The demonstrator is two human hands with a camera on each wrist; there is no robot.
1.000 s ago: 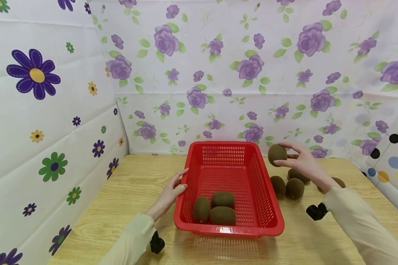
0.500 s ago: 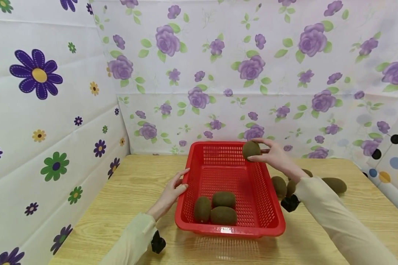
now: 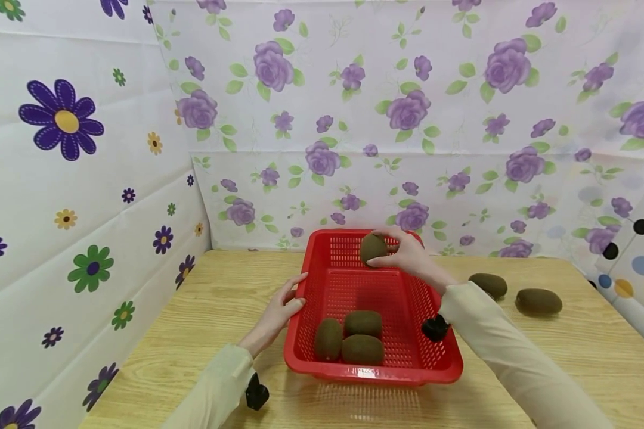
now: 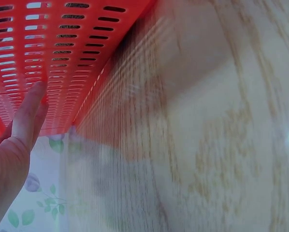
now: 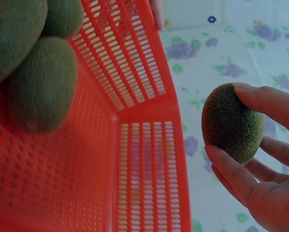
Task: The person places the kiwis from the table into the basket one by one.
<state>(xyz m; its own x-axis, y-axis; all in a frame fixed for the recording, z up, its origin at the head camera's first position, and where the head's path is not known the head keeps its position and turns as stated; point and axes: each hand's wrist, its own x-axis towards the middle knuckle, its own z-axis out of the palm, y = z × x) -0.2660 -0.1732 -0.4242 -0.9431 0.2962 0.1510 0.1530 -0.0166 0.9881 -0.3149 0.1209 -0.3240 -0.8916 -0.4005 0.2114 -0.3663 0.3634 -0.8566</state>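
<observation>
A red perforated plastic basket stands on the table, with three brown kiwis lying together in its near left corner. My right hand pinches another kiwi between thumb and fingers, above the far part of the basket. In the right wrist view that kiwi is held by its sides, and the lower fingers spread beneath it. My left hand touches the basket's left rim. Seen from the left wrist, its extended fingers rest against the outer wall.
Two kiwis lie on the wooden table to the right of the basket; the right sleeve covers part of that area. A floral cloth hangs behind the table, and another patterned cloth at the left.
My right hand has carried the kiwi leftward from beside the basket to above its far part. My left hand has stayed at the rim, and the three kiwis inside have not moved.
</observation>
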